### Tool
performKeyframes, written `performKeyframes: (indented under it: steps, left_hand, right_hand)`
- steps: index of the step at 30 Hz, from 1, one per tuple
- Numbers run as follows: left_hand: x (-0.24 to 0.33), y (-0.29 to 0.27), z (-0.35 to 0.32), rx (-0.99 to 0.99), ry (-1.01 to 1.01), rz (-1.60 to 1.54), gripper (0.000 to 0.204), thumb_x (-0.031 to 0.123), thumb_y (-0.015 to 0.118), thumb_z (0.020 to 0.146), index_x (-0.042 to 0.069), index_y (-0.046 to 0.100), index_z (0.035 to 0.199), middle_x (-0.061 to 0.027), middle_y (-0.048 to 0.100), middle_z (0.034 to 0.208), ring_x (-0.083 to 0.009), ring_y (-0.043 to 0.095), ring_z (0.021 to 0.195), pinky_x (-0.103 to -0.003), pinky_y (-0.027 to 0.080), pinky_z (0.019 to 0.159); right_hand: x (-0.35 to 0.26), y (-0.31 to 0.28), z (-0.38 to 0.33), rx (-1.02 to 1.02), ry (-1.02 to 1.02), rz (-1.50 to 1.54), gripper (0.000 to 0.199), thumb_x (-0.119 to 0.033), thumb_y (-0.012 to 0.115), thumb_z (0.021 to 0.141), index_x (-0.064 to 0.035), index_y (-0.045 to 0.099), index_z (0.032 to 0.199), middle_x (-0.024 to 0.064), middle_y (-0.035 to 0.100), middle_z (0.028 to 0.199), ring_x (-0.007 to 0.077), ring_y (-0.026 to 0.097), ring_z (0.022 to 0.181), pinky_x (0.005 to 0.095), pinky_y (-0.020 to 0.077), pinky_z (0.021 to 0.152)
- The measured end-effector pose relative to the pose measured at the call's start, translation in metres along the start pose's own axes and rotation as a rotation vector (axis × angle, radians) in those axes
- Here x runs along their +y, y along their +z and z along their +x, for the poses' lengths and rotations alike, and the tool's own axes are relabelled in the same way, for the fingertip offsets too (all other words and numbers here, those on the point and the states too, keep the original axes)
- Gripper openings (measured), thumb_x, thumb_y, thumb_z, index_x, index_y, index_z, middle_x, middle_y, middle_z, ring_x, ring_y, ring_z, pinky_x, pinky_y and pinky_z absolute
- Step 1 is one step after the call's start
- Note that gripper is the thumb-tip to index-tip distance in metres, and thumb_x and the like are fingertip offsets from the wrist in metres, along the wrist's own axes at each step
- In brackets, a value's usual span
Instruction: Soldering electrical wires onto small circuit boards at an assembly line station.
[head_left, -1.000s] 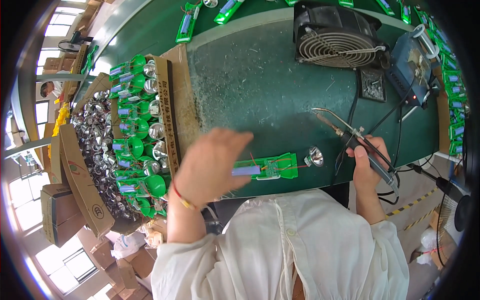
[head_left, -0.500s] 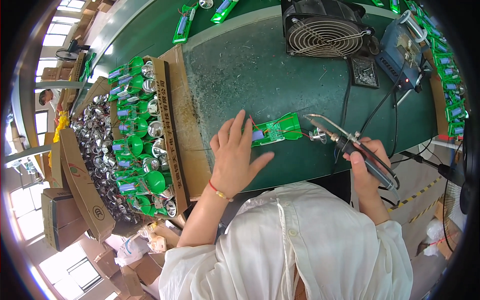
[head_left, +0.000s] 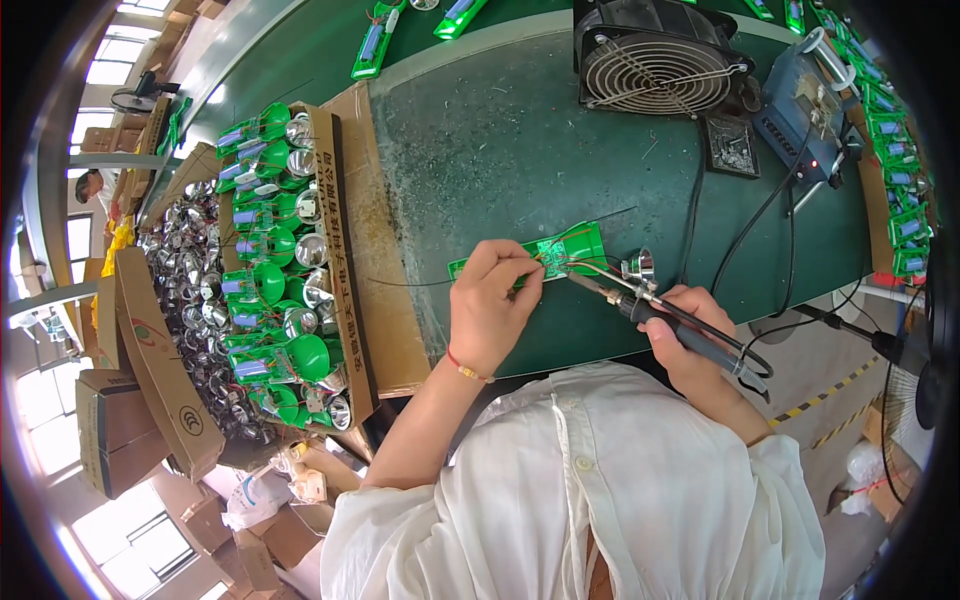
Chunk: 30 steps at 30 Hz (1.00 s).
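A green plastic lamp housing (head_left: 580, 243) with a small circuit board (head_left: 551, 256) lies on the bench in front of me. My left hand (head_left: 492, 305) bends over its left part, with thumb and forefinger pinched on what looks like a thin wire at the board; the fingers hide most of the blue cell there. My right hand (head_left: 690, 335) grips a soldering iron (head_left: 700, 348) with a thin tube clamped along it. Its tip reaches the board beside my left fingertips. A shiny round reflector (head_left: 638, 265) rests just right of the housing, close above the iron.
On the left, a cardboard box (head_left: 345, 250) holds several green housings with reflectors, beside many loose reflectors (head_left: 190, 320). A black fan with a wire guard (head_left: 655, 77) stands at the back. Right of it are a blue soldering station (head_left: 795, 110), a small dark tray (head_left: 731, 145) and trailing cables.
My left hand has closed from spread fingers into a pinch at the board. My right hand has brought the soldering iron leftward and down, its tip now at the board.
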<state>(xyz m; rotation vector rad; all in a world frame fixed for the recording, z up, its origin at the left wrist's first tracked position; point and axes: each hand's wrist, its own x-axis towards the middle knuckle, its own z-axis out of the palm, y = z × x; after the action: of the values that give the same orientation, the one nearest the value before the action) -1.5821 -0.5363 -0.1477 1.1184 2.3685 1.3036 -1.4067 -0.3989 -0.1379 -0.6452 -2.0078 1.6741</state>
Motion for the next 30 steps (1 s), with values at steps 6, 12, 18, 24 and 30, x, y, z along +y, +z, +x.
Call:
performKeyframes:
  steps: [6,12,18,24,30]
  left_hand:
    - [-0.001,0.0,0.004,0.004,-0.02,0.015,0.009,-0.001,0.067,0.065,0.001,0.06,0.071,-0.0062,0.056,0.083,-0.0175,0.056,0.059,-0.027,0.045,0.05]
    - [-0.002,-0.003,0.008,-0.041,-0.035,0.049,0.008,-0.002,0.065,0.064,0.001,0.059,0.069,-0.0071,0.054,0.081,-0.021,0.056,0.061,-0.03,0.045,0.052]
    - [-0.001,-0.003,0.009,-0.05,-0.052,0.038,0.008,-0.002,0.065,0.064,0.001,0.059,0.068,-0.0071,0.054,0.081,-0.0209,0.056,0.062,-0.03,0.045,0.053]
    - [-0.001,-0.004,0.01,-0.074,-0.072,0.027,0.008,-0.002,0.065,0.064,0.001,0.059,0.068,-0.0071,0.055,0.081,-0.0208,0.057,0.062,-0.03,0.046,0.054]
    - [-0.001,-0.004,0.011,-0.076,-0.065,0.029,0.007,-0.002,0.065,0.064,0.001,0.059,0.068,-0.0072,0.055,0.08,-0.021,0.057,0.062,-0.03,0.046,0.055]
  right_hand:
    - [0.008,0.009,0.003,0.019,0.007,-0.055,0.018,-0.011,0.065,0.075,0.0021,0.054,0.082,0.0097,0.058,0.074,0.0135,0.059,0.062,0.0243,0.0465,0.056]
    - [0.009,0.015,0.004,0.035,0.061,-0.059,0.018,-0.011,0.065,0.076,0.002,0.053,0.082,0.0081,0.057,0.074,0.0121,0.058,0.064,0.0232,0.0457,0.056]
    - [0.01,0.015,0.004,0.043,0.099,-0.038,0.02,-0.013,0.065,0.076,0.002,0.053,0.082,0.0078,0.057,0.074,0.0116,0.058,0.064,0.0232,0.0457,0.056]
    - [0.005,0.014,0.005,0.099,0.069,0.083,0.02,-0.013,0.064,0.078,0.0022,0.053,0.083,0.0093,0.057,0.074,0.0125,0.058,0.064,0.0225,0.0455,0.056]
    - [0.004,0.012,0.004,0.068,0.111,0.083,0.019,-0.013,0.063,0.078,0.0023,0.053,0.083,0.0104,0.057,0.077,0.0129,0.058,0.065,0.0226,0.0453,0.056]
